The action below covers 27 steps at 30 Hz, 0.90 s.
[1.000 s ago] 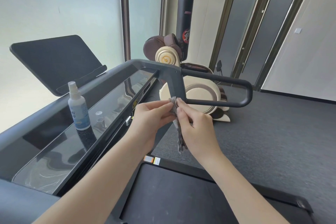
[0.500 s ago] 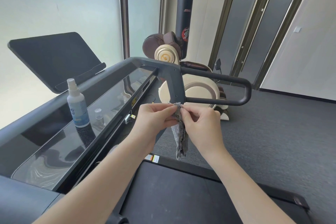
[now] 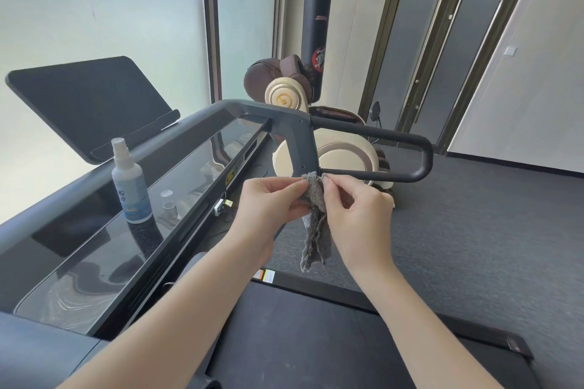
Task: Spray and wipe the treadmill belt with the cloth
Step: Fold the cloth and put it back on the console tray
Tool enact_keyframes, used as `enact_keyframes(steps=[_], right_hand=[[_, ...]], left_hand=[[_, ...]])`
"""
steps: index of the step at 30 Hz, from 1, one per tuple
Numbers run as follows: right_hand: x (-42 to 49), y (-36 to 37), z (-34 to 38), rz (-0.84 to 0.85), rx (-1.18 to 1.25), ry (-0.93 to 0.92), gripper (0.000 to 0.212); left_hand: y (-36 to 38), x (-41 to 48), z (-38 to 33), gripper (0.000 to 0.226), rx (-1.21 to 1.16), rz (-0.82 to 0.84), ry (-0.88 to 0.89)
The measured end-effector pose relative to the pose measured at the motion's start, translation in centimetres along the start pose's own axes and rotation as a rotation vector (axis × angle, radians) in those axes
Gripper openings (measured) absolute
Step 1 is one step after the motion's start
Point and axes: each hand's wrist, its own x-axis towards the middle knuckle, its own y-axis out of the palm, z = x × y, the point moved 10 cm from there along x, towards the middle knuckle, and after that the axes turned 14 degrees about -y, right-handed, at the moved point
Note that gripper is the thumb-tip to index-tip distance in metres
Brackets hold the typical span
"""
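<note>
Centre frame: left hand and right hand pinch the cloth at its top. It hangs longer than a second ago, shaken out. Bottle, left, untouched, so spraying likely comes next.

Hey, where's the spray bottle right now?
The spray bottle stands upright on the glossy console, on the left in the head view, just left of a small clear cap.

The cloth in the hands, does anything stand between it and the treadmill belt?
Nothing visible does. The left hand and right hand pinch the cloth in open air, higher than the treadmill belt; the spray bottle stands aside on the console.
</note>
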Motion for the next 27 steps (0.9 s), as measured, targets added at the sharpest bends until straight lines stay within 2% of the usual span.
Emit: enact_keyframes(steps=[4, 7, 10, 13, 16, 19, 21, 24, 27], right_hand=[[0.6, -2.2, -1.9, -0.098, -0.049, 0.094, 0.024], [0.9, -2.7, -1.6, -0.118, -0.089, 0.061, 0.024], [0.3, -1.0, 0.1, -0.022, -0.09, -0.012, 0.017], [-0.8, 0.6, 1.3, 0.041, -0.095, -0.074, 0.016], [-1.2, 0.6, 1.4, 0.026, -0.123, -0.107, 0.017], [-1.3, 1.3, 0.9, 0.103, -0.102, -0.073, 0.022], [-1.5, 2.5, 0.4, 0.227, -0.026, -0.006, 0.029], [-2.0, 4.3, 0.5, 0.395, 0.238, 0.119, 0.044], [-2.3, 4.8, -0.1, 0.461, 0.501, 0.313, 0.057]], left_hand=[[-0.9, 0.1, 0.3, 0.009, -0.019, -0.031, -0.041], [-1.4, 0.3, 0.4, 0.006, 0.019, -0.083, -0.062], [-0.4, 0.1, 0.3, 0.016, 0.035, -0.049, -0.043], [0.7, -0.2, 0.2, 0.012, 0.03, 0.005, -0.029], [0.7, -0.2, 0.2, 0.011, 0.019, 0.011, -0.023], [0.7, -0.2, 0.2, 0.013, -0.013, 0.029, -0.018], [0.7, -0.1, 0.2, 0.016, -0.002, 0.046, -0.012], [0.7, 0.1, 0.0, 0.014, 0.021, 0.089, -0.006], [0.3, 0.2, -0.4, 0.007, -0.004, 0.099, -0.002]])
